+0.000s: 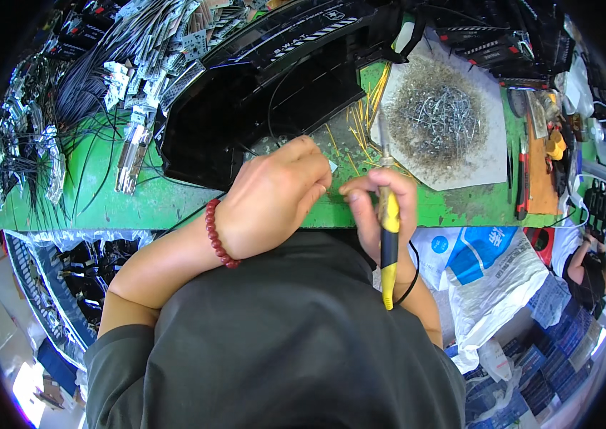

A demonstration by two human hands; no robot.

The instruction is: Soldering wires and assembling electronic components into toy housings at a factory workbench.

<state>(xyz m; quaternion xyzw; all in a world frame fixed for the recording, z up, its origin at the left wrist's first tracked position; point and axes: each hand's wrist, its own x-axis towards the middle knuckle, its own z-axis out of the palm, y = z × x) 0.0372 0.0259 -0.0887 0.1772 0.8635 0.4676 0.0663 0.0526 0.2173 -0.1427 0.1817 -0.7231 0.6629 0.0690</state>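
My right hand [397, 191] is closed round the yellow-and-black handle of a soldering iron [389, 239]. Its metal shaft points away from me, and its cord hangs beside my right forearm. My left hand [278, 191], with a dark red bead bracelet [213, 232] on its wrist, has its fingers pinched together just left of the right fingertips. A small pale piece [332, 166] shows at those fingers, too small to name. Beyond the left hand lies a large black curved plastic shell [210, 118] with a thin black wire looping over it.
On the green table [95, 196], wired circuit boards [149, 43] are heaped at the back left. Thin gold-coloured sticks [374, 100] lie near a white sheet [485, 168] bearing silver wire clippings [446, 118]. Hand tools [522, 171] lie at the right; a white bag [496, 275] stands below.
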